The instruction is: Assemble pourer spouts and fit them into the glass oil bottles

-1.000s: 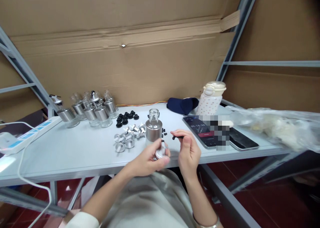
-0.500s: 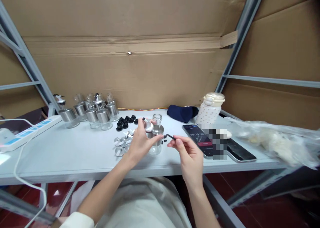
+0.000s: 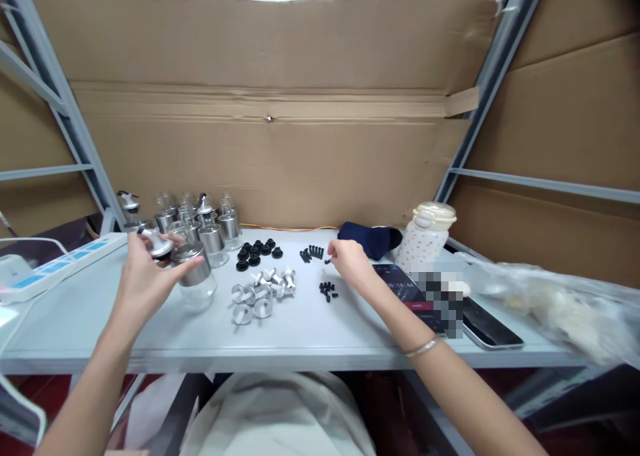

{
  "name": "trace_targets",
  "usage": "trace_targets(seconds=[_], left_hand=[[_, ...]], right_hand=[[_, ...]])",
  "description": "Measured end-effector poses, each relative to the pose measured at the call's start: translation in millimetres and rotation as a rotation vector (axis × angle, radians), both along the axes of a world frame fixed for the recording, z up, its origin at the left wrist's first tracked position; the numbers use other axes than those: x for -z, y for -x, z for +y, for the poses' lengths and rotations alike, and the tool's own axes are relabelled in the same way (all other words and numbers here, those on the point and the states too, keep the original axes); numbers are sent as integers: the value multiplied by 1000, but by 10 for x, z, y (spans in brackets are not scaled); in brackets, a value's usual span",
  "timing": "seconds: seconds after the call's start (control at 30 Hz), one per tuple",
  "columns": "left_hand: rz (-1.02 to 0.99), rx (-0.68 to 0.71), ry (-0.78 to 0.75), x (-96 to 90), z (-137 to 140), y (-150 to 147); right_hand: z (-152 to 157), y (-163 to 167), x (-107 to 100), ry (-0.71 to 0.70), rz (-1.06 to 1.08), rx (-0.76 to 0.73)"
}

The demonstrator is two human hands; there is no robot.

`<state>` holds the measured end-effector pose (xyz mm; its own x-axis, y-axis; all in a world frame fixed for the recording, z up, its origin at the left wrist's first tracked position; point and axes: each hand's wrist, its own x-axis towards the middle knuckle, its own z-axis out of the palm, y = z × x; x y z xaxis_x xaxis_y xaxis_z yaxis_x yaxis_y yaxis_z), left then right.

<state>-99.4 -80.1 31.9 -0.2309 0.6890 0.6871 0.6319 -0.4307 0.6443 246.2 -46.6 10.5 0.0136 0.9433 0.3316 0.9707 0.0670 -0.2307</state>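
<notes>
My left hand (image 3: 146,273) is closed around a silver pourer top (image 3: 159,244) with a black tip. Its thumb lies against the steel-sleeved glass bottle (image 3: 197,284) beside it, which has an open neck. Over the back of the table, my right hand (image 3: 347,261) has its fingers pinched together. A small black piece (image 3: 327,262) shows at those fingertips; whether it is gripped or lies on the table is unclear. Just left of that hand are short black pieces (image 3: 315,251) in a row. Nearer the front is a cluster of tiny black parts (image 3: 327,288).
Silver disc-shaped parts (image 3: 261,296) and black stoppers (image 3: 255,251) lie mid-table. Several bottles (image 3: 213,241) stand behind the left hand, near a power strip (image 3: 75,263). To the right are a phone (image 3: 415,296), another phone (image 3: 490,323), a dotted flask (image 3: 425,236), dark blue cloth (image 3: 370,239) and a plastic bag (image 3: 560,309).
My left hand has moved left with the pourer top and bottle. My right hand, earlier holding a bent black piece beside the bottle, has reached further back. The view has tilted up.
</notes>
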Motion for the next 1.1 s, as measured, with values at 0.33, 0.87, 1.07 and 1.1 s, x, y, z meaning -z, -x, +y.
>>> trace_targets(seconds=[0.33,0.87,1.07,1.1], left_hand=[[-70,16,122,244,128,50],[289,754,393,465,-306,-1505],[301,805,349,660,-337,-1577],[311,798,348,679,-340,-1587]], right_hand=[[415,-84,251,144,-33,-50],[-502,363,252,-109,644,-270],[-858,526,531,-130,1170,-472],[-858,519,528,-140,1180,-488]])
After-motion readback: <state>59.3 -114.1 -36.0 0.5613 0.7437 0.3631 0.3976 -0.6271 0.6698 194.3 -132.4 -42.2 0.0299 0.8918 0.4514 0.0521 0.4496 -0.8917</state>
